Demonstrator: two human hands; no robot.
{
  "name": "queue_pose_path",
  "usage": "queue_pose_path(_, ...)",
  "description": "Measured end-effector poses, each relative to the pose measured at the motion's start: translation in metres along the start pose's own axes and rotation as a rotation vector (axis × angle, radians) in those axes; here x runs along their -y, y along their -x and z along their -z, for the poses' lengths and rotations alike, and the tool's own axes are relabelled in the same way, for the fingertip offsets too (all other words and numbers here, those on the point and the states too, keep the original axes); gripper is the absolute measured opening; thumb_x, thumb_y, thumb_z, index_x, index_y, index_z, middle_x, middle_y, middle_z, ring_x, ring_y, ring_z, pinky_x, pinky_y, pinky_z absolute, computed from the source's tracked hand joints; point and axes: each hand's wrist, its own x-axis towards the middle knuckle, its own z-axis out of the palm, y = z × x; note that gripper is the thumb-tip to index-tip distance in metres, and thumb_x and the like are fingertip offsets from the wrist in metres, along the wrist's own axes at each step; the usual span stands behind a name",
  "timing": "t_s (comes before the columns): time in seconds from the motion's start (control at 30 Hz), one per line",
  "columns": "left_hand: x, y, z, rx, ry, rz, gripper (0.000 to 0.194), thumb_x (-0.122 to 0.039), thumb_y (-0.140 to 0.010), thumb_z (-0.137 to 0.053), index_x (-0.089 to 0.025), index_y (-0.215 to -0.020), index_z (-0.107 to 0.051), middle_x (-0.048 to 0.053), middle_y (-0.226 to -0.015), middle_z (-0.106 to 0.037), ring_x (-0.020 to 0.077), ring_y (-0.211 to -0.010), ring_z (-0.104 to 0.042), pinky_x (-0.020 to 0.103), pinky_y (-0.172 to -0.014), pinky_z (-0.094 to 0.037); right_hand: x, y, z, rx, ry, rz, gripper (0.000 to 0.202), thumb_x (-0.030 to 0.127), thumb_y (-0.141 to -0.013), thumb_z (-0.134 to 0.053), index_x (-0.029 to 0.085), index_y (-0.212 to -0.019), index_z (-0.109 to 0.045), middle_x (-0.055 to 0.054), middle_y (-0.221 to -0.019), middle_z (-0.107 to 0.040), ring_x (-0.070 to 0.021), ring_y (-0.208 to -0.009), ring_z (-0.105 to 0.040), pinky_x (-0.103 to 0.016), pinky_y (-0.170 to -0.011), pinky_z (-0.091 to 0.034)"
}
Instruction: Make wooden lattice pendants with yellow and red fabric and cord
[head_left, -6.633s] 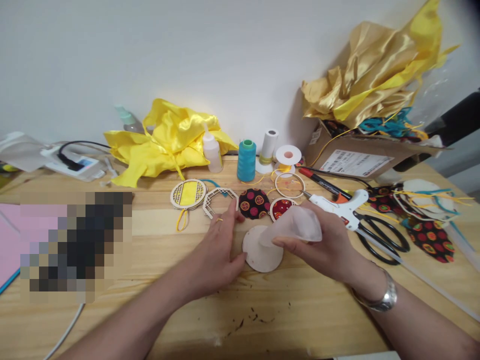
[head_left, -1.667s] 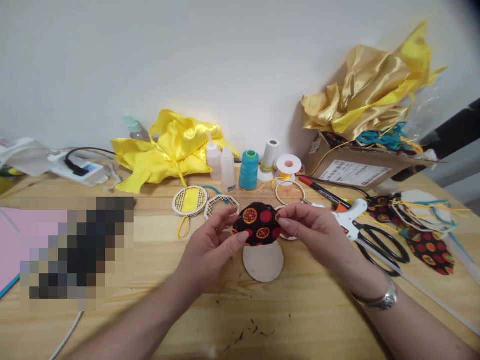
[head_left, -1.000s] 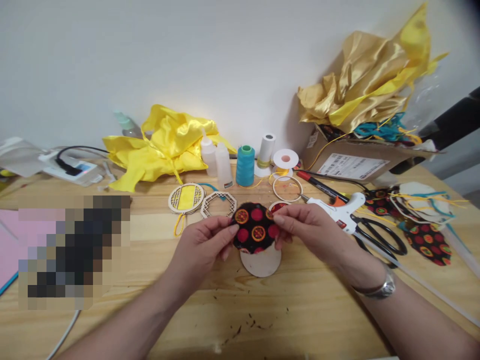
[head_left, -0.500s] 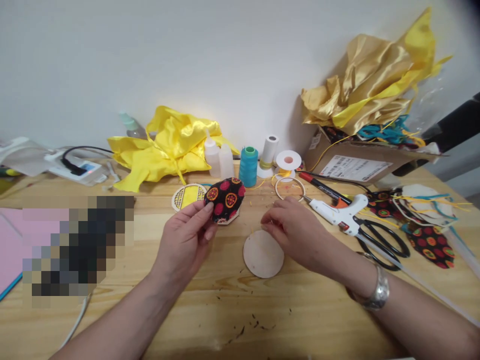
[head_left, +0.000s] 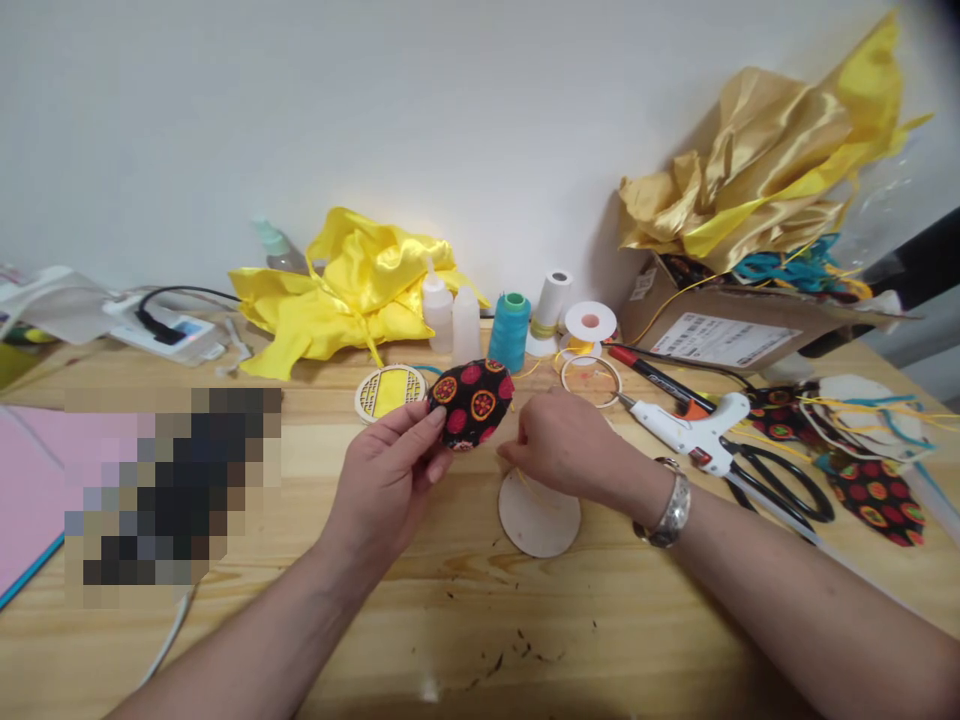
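Compared with one second ago, when both hands pinched the patterned fabric piece, right hand (head_left: pixel 574 445) has let go of it and moved just above the far edge of the pale disc (head_left: pixel 538 520). In the head view, left hand (head_left: pixel 379 485) pinches the black patterned fabric piece (head_left: pixel 472 404) between thumb and fingers, raised above the wooden table (head_left: pixel 375 640), near its middle. Both hands are apart; the right fingers are bent, and I cannot tell if they hold something. At far side stand the teal thread spool (head_left: pixel 509 338) and two squeeze bottles (head_left: pixel 466 328). To the right lie the glue gun (head_left: pixel 694 435) and black-handled scissors (head_left: pixel 795 485).
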Motion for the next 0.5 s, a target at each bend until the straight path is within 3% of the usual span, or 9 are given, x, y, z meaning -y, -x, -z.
queue_pose_path(0.27,-0.001,0.002,-0.002,-0.012,0.005,0.030,0.013,-0.014,-0.066,-0.074,-0.012,-0.073,-0.063,-0.001,-0.067,-0.064,0.0011,-0.041,-0.042,0.012,-0.036,-0.029,-0.001,0.002,0.001,0.069,-0.111,-0.016,0.015,0.021,-0.069,-0.057,0.016,-0.057,-0.066,-0.006,-0.056,-0.063,-0.0137,-0.051,-0.052,-0.026,-0.048,-0.030)
queue_pose_path(0.5,-0.001,0.001,-0.002,-0.003,0.010,0.020,0.013,-0.013,-0.065,-0.075,-0.012,-0.072,-0.064,-0.001,-0.067,-0.064,0.0011,-0.042,-0.043,0.012,-0.036,-0.031,-0.008,0.018,0.028,0.157,-0.509,-0.113,0.016,0.024,-0.070,-0.058,0.017,-0.057,-0.063,0.000,-0.054,-0.059,-0.0102,-0.049,-0.048,-0.023,-0.044,-0.031)
